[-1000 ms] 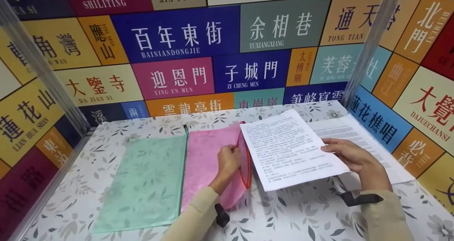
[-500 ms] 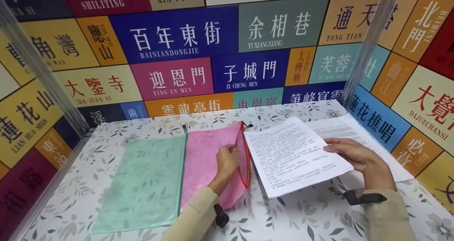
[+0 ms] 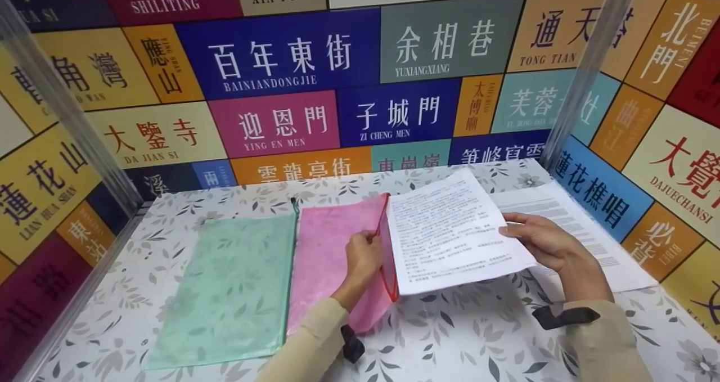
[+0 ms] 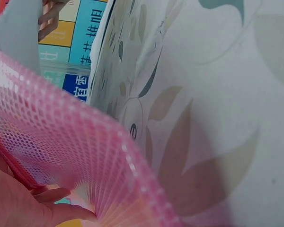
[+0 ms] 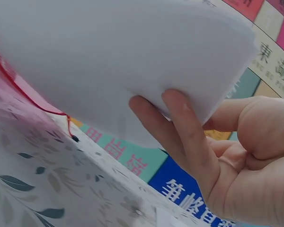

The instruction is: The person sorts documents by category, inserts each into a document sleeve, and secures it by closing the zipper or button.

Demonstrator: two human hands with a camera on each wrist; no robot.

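My left hand (image 3: pixel 363 255) pinches the upper layer of a pink zip document pouch (image 3: pixel 332 247) near its red-trimmed opening. In the left wrist view the pink mesh (image 4: pixel 85 127) lifts and gapes, with thumb and finger at its edge. My right hand (image 3: pixel 548 244) holds printed sheets (image 3: pixel 450 236) by their right edge, thumb on top. From the right wrist view, two fingertips (image 5: pixel 173 101) press the underside of these sheets. The left edge of the sheets lies right at the pouch's red opening, overlapping it in the head view.
A green zip pouch (image 3: pixel 225 292) lies flat on the left of the leaf-patterned table (image 3: pixel 450 337). More printed sheets (image 3: pixel 596 241) lie at the right, partly behind my right hand. Walls with coloured sign panels (image 3: pixel 281 50) enclose the back and sides.
My right hand first drew the sheets slightly right and down, then brought them left up to the pouch opening. The left hand has kept its hold on the pink pouch.
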